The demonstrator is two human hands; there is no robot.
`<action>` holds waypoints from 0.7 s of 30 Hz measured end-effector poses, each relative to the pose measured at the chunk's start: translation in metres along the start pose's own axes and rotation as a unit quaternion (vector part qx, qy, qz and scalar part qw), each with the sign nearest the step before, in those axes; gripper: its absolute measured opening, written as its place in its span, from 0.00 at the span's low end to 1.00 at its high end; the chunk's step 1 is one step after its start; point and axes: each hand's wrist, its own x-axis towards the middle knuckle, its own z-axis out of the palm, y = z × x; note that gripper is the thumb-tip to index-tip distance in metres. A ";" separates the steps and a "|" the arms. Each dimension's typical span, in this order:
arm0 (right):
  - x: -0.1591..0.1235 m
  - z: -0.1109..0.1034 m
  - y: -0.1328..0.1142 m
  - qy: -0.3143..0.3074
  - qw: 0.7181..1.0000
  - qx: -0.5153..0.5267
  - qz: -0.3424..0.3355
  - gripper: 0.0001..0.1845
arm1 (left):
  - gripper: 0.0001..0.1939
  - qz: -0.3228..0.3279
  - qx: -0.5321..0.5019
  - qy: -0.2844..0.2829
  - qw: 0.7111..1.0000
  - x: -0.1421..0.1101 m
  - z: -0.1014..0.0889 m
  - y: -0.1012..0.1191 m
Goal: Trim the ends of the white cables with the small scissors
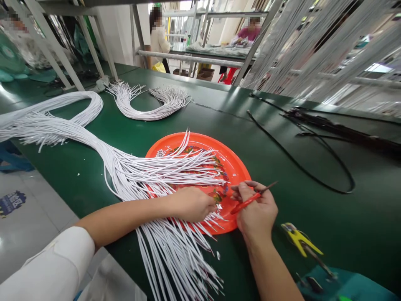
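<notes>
An orange plate [238, 167] lies on the green table [313, 217], with a thick fan of white wires [163, 171] spread across it. My left hand [192, 204] rests curled on the wire ends at the plate's near edge, fingers closed around a few wires. My right hand [255, 209] is closed on a red-handled tool [250, 200], its dark tip pointing up and right over the plate's right rim. Small bits of stripped insulation lie on the plate.
More white wire bundles [147, 104] lie at the back left. Black cables [313, 167] loop at the right. A yellow-handled tool [299, 240] lies by my right wrist. White strands [313, 50] hang from a rack at the upper right. Two people work at a far bench.
</notes>
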 end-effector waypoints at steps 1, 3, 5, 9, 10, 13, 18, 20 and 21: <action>0.000 0.000 0.000 -0.003 1.000 -0.002 0.000 0.16 | 0.15 0.018 -0.003 -0.016 1.000 -0.001 -0.003 0.001; 0.000 0.000 0.000 -0.008 1.000 -0.004 0.000 0.16 | 0.14 0.052 0.001 -0.048 0.997 -0.006 -0.009 0.005; 0.000 0.000 0.000 -0.015 1.000 -0.002 0.001 0.16 | 0.12 0.085 0.012 -0.075 0.993 -0.017 -0.012 0.009; 0.000 0.000 0.001 -0.033 0.999 0.002 0.006 0.17 | 0.07 0.142 0.038 -0.060 0.987 -0.052 -0.002 0.016; 0.000 0.000 0.002 -0.037 0.999 0.001 0.007 0.17 | 0.07 0.161 0.036 -0.036 0.986 -0.061 0.003 0.016; 0.001 0.000 0.004 -0.045 0.999 -0.002 0.008 0.18 | 0.08 0.215 0.044 0.055 0.974 -0.078 0.017 0.012; 0.003 0.000 0.005 -0.045 0.999 0.013 0.015 0.18 | 0.07 0.207 0.044 0.133 0.968 -0.076 0.029 0.009; 0.005 -0.001 0.004 -0.039 0.999 0.030 0.022 0.17 | 0.08 0.192 0.033 0.135 0.971 -0.071 0.029 0.012; 0.005 -0.002 0.003 -0.033 0.998 0.041 0.026 0.17 | 0.09 0.189 0.016 0.128 0.973 -0.068 0.029 0.014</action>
